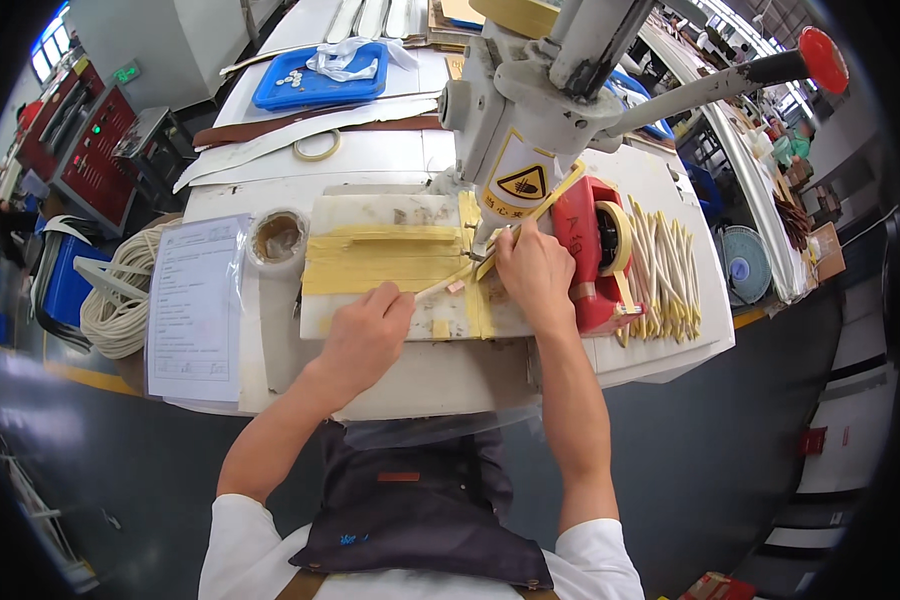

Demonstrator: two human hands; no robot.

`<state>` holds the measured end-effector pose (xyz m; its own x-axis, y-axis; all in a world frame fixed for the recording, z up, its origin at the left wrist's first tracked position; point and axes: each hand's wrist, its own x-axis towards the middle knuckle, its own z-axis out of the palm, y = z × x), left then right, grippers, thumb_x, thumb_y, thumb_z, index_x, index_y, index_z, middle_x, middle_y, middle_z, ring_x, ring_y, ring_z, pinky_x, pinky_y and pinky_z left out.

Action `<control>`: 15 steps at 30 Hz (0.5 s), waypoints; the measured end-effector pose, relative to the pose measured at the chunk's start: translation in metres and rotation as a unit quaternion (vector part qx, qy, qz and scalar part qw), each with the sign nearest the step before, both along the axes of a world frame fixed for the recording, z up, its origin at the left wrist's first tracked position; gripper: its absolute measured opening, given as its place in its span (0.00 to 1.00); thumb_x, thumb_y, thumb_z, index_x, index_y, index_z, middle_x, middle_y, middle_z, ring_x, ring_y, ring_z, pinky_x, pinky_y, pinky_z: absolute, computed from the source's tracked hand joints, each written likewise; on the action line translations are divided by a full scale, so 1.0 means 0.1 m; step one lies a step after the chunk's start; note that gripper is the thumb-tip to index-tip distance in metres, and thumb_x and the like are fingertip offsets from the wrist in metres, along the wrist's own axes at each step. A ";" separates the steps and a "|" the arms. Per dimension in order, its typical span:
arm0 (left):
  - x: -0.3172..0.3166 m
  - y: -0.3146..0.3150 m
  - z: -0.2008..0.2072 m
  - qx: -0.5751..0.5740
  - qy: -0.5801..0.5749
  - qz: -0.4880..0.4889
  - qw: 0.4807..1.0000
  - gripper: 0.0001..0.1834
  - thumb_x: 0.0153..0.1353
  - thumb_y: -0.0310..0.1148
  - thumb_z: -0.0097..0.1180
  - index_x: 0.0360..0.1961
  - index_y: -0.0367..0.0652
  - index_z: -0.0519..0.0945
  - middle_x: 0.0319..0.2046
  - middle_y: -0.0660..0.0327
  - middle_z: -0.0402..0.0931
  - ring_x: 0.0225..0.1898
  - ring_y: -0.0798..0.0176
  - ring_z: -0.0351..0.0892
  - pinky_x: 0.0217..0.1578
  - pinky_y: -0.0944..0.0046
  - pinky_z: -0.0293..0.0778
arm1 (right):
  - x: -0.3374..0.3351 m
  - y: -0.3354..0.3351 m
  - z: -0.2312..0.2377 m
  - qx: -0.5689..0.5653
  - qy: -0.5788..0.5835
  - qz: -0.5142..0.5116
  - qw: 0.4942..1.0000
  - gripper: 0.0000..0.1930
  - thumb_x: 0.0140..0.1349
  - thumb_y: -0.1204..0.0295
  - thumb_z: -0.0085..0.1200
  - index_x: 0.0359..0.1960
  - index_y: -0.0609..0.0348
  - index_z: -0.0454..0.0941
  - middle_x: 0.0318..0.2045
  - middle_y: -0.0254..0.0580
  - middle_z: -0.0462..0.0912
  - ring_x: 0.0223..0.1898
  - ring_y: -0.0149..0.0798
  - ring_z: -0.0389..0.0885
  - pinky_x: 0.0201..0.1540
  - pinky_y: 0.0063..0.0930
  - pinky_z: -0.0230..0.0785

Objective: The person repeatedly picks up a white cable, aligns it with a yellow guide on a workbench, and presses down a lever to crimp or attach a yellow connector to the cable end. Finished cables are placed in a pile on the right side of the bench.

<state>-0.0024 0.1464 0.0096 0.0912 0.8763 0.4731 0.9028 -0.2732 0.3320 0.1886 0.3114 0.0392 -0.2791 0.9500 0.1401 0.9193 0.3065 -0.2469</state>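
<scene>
My left hand (370,325) is closed, its fingertips pinching one end of a thin white cord (438,286). The cord slants up to the right toward the tip of a grey hand press (478,240). Right beside that tip, my right hand (535,272) is closed with its fingers pinched on the cord; the fingers hide part of it. A yellow strip (562,192) juts out beyond this hand. Beneath both hands lies a pale board (330,312) partly covered with yellow tape (380,262). A small pinkish piece (456,286) is next to the cord.
A red tape dispenser (582,250) stands right of my right hand, beside a row of white cords with yellow ends (662,275). A printed sheet (195,310), tape roll (278,240) and coiled cord (120,300) are left. The press lever (730,85) reaches overhead; a blue tray (320,88) lies behind.
</scene>
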 end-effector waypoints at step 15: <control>0.03 0.14 -0.01 0.031 -0.020 -0.040 0.999 0.10 0.60 0.25 0.62 0.43 0.36 0.82 0.31 0.59 0.73 0.30 0.56 0.80 0.29 0.58 0.76 | 0.01 0.03 -0.04 0.002 0.001 -0.004 1.000 0.29 0.69 0.59 0.46 0.64 0.70 0.72 0.28 0.61 0.86 0.32 0.62 0.87 0.40 0.54 0.79</control>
